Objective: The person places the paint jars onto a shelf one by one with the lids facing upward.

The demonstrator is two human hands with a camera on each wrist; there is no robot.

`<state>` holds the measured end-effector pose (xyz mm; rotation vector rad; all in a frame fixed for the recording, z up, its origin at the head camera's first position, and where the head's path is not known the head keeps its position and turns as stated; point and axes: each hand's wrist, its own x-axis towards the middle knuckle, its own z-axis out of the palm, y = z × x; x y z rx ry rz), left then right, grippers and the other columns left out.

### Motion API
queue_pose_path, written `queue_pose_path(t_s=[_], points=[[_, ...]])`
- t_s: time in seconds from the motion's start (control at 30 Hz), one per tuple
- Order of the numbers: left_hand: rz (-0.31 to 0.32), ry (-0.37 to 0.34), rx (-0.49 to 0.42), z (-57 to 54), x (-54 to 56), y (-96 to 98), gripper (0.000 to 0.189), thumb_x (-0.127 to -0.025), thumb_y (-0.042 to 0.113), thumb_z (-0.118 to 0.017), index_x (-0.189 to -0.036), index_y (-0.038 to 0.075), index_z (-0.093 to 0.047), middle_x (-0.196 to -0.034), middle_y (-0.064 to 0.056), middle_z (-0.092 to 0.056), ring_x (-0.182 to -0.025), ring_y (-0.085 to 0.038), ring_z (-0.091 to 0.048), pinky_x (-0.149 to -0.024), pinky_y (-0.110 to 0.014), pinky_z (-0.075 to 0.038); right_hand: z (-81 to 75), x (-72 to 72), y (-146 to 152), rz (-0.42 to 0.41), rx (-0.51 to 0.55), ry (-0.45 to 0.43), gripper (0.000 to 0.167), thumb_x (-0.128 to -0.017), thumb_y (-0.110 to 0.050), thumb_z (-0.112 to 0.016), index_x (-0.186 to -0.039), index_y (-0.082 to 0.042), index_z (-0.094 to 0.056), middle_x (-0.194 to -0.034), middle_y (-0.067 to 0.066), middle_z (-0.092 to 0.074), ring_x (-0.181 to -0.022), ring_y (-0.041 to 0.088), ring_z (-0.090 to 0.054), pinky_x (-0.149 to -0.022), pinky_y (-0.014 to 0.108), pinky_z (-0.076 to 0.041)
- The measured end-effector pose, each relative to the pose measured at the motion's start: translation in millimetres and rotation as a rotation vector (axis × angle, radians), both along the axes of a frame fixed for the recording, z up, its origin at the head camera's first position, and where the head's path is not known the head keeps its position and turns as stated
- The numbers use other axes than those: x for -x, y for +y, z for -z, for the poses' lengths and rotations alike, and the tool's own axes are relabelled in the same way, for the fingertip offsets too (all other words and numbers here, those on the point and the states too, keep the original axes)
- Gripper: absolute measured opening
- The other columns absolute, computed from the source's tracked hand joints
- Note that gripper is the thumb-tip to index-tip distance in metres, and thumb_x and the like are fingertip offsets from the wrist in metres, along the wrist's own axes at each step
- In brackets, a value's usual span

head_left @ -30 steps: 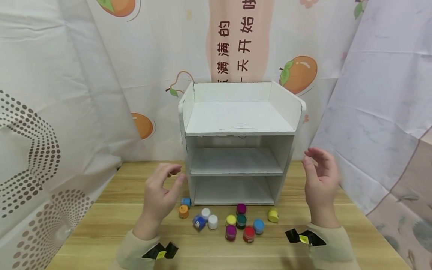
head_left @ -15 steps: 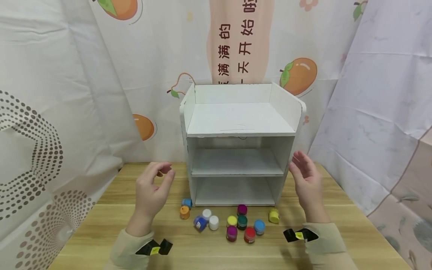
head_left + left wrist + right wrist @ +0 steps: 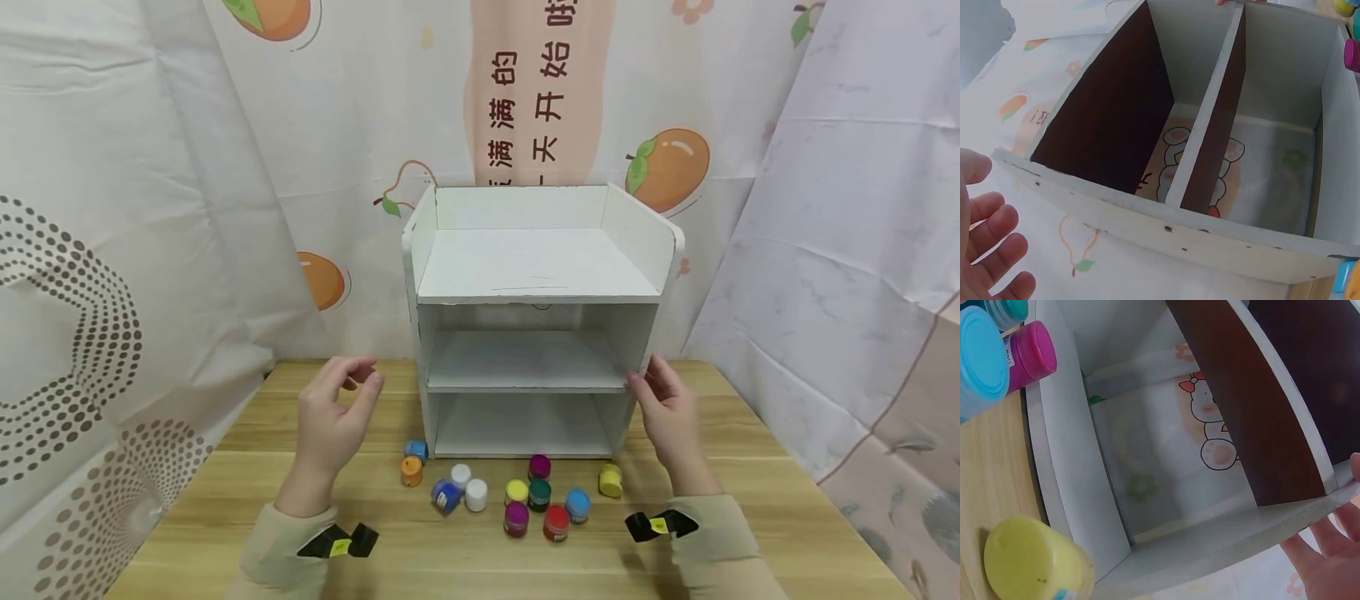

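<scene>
A small white shelf unit with a top deck and two compartments stands at the back of the wooden table. My right hand is at its right side panel, thumb at the front edge and fingers along the outside, pinching the panel at middle-shelf height. The right wrist view shows the fingers on the panel's outer side. To the left of the unit, my left hand hovers in the air with loosely bent fingers, holding nothing. Its fingers are apart from the left panel in the left wrist view.
Before the shelf lie several small paint jars, among them a red jar, a dark green jar and a white jar. A yellow jar lies near the right hand; an orange jar is left. Printed curtains hang behind.
My right hand has moved left and down from beside the shelf onto its right panel. The left hand has drifted left, away from the unit. Shelf and jars stay put.
</scene>
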<state>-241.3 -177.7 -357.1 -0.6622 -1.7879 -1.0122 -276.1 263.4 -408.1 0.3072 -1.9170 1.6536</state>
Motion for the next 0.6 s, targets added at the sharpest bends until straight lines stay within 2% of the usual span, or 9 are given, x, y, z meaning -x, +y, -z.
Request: queue_pose_path(t_s=[0.2,0.3,0.5,0.6], points=[[-0.013,-0.065,0.035,0.7,0.7,-3.3,0.016,-0.089,0.001,-0.073,-0.106,0.003,-0.073,-0.091,-0.004,-0.069,-0.084,-0.02,-0.062,-0.07,-0.028,-0.048,-0.4,0.5,0.4,-0.013,0.032,0.0,0.047,-0.102,-0.003,-0.059,-0.148,0.0,-0.05,-0.143,0.028,-0.052,-0.113,0.007,-0.062,-0.091,0.016,-0.05],[-0.033,-0.178,0.085,3.1,2.1,-6.1,0.016,-0.093,0.009,-0.073,-0.108,0.005,-0.073,-0.097,-0.001,-0.07,-0.088,-0.018,-0.062,-0.071,-0.032,-0.05,-1.2,-0.1,0.9,-0.009,0.024,-0.01,0.047,-0.102,-0.003,-0.059,-0.149,0.0,-0.049,-0.144,0.029,-0.051,-0.113,0.006,-0.061,-0.091,0.016,-0.049],[-0.054,-0.49,0.194,11.2,6.3,-13.0,0.026,-0.098,0.026,-0.07,-0.115,0.007,-0.072,-0.11,-0.006,-0.069,-0.096,-0.021,-0.063,-0.078,-0.047,-0.053,-3.3,-3.1,1.2,-0.002,-0.001,-0.028,0.05,-0.103,-0.004,-0.059,-0.15,0.001,-0.045,-0.145,0.028,-0.049,-0.113,0.003,-0.059,-0.091,0.013,-0.047],[-0.061,-0.571,0.257,17.9,11.3,-16.6,0.031,-0.098,0.03,-0.07,-0.118,0.007,-0.071,-0.113,-0.01,-0.069,-0.098,-0.023,-0.062,-0.08,-0.047,-0.054,-3.0,-3.0,1.8,0.0,-0.01,-0.036,0.052,-0.102,-0.004,-0.059,-0.151,0.001,-0.043,-0.145,0.029,-0.049,-0.113,0.002,-0.058,-0.091,0.012,-0.047]])
